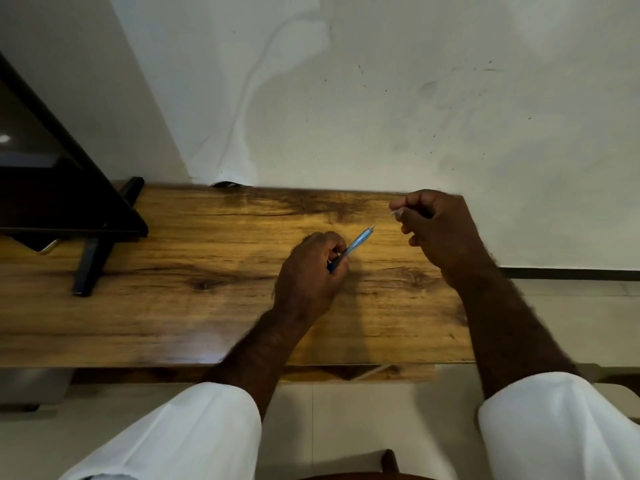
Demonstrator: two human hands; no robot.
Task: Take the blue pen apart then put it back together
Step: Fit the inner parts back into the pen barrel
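Observation:
The blue pen (358,242) has a translucent light-blue barrel and a darker blue lower end. My left hand (310,271) is closed around its lower end over the middle of the wooden table (173,271), and the barrel points up and to the right. My right hand (436,230) is raised near the table's far right corner, apart from the pen. Its fingertips pinch a small pale piece (396,213), blurred and mostly hidden by the fingers.
A black laptop on a black stand (86,216) fills the table's left end, with a phone-like object (46,244) under it. A white wall rises right behind the table. The table's right edge lies below my right forearm.

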